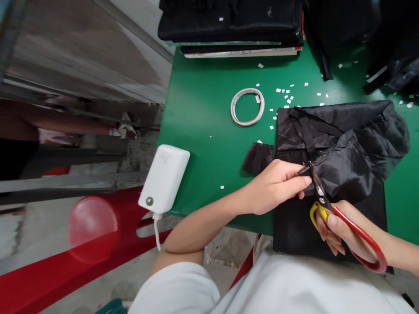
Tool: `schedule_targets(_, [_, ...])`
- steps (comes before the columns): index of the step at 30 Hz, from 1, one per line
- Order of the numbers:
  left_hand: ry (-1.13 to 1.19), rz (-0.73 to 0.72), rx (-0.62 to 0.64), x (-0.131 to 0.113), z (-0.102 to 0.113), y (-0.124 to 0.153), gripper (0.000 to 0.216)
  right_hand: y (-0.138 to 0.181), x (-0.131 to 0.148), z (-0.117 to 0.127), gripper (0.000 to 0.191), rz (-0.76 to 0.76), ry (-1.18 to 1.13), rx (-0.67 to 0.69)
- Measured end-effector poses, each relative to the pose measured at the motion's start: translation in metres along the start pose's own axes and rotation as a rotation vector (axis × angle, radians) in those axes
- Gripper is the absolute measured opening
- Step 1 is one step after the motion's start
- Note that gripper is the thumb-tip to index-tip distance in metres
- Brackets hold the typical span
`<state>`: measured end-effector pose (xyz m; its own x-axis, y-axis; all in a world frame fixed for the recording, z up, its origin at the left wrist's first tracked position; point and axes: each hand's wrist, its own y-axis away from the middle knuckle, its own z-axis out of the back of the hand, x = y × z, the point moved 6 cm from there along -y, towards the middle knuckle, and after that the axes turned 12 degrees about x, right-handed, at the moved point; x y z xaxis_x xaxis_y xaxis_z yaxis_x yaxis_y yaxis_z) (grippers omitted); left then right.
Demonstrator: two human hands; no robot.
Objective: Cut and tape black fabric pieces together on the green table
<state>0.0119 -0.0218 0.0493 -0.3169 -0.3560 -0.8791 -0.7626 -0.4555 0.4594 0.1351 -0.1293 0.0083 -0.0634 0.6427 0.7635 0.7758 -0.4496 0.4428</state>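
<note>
My left hand (278, 185) pinches an edge of the crumpled black fabric (347, 139) that lies on the green table (203, 109). My right hand (340, 231) grips red-and-yellow-handled scissors (330, 209); their blades point up to the fabric edge right beside my left fingertips. A small separate black fabric scrap (258, 158) lies just left of the main piece, above my left hand. The scissor tips are partly hidden in the fabric folds.
A white tape ring (247, 106) lies on the table among several small white paper bits (288, 93). A white power bank (164, 179) with a cable overhangs the table's left edge. Black stacked material (229, 22) sits at the back. A red frame (65, 270) runs below left.
</note>
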Motion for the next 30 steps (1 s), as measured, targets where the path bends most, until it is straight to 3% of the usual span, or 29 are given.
schedule_targets(24, [-0.006,0.002,-0.001,0.0009,0.0017,0.0019,0.032,-0.0011,-0.0052,-0.0024,0.067,-0.047,-0.052,-0.03])
schedule_targets(30, [-0.061,-0.058,0.006,-0.004,0.0011,0.0023,0.034,-0.0026,-0.0044,-0.0033,0.067,-0.051,-0.051,-0.034])
